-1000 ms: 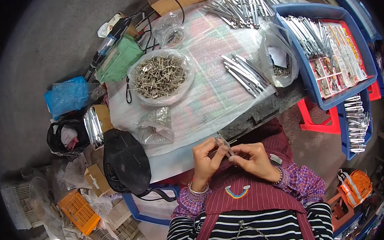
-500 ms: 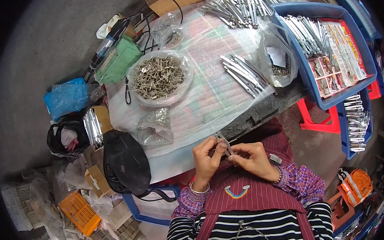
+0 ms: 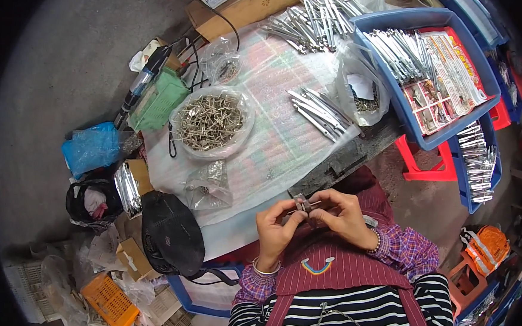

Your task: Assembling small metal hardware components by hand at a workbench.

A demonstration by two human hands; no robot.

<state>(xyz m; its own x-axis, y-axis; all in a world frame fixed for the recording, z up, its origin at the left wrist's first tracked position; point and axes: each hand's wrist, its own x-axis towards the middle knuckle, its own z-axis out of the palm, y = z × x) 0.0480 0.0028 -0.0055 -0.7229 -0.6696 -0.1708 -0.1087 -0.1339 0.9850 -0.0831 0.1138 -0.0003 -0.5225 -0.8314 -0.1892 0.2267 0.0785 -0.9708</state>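
While my left hand and right hand pinch the small metal part between fingertips above the table's near edge, I seem mid-assembly, fitting a thin pin into it; seating it likely needs steady alignment, with more pins in the bowl well apart.

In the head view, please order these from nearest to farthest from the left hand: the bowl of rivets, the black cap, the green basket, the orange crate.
From the left hand:
1. Black cap, to its left.
2. Bowl of rivets, up on the table.
3. Green basket and orange crate: too close to call.
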